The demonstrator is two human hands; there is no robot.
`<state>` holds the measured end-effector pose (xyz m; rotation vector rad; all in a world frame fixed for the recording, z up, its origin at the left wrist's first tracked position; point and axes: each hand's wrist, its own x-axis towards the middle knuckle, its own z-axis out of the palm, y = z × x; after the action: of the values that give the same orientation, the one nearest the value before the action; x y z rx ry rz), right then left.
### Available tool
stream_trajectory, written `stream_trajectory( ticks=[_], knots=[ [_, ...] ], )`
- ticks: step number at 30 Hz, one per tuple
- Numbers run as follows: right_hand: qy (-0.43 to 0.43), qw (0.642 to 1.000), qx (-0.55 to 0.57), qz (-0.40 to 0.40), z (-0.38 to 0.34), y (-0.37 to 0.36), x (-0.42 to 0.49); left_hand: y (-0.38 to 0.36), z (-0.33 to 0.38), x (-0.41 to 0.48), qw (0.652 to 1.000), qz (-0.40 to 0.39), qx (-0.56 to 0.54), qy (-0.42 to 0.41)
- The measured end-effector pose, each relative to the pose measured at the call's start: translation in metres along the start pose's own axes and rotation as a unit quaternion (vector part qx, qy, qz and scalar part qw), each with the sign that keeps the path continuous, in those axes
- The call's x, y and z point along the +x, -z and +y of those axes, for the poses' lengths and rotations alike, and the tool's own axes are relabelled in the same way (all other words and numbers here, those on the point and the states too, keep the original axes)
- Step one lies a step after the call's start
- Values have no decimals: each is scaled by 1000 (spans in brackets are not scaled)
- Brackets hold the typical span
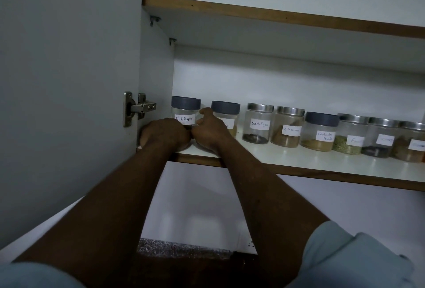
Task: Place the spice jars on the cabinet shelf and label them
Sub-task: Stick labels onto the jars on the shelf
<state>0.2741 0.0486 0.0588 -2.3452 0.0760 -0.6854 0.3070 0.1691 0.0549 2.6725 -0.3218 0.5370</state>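
Observation:
A row of several labelled spice jars stands on the white cabinet shelf. At the far left is a grey-lidded jar with a "Black Pepper" label. My left hand curls round its lower left side and hides its base. My right hand grips its lower right side, thumb raised between it and the second grey-lidded jar, whose label is partly hidden. Further right stand a steel-lidded "Black Pepper" jar, a "Cinnamon" jar and a "Coriander Powder" jar.
More steel-lidded jars continue to the right edge of the frame. The open cabinet door with its hinge is close on the left. Another shelf lies overhead. A speckled countertop shows below.

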Motion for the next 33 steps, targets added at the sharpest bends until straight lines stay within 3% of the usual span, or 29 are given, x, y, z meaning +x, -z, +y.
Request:
stream_trajectory(
  ticks=[9, 20, 33],
  knots=[
    [57, 996, -43, 59, -4, -1, -8, 2, -3, -13, 992, 91, -87, -6],
    [50, 987, -152, 14, -2, -2, -4, 1, 2, -5, 994, -20, 90, -57],
    [50, 979, -196, -38, -3, -3, 1, -1, 1, 6, 991, -42, 108, -71]
  ],
)
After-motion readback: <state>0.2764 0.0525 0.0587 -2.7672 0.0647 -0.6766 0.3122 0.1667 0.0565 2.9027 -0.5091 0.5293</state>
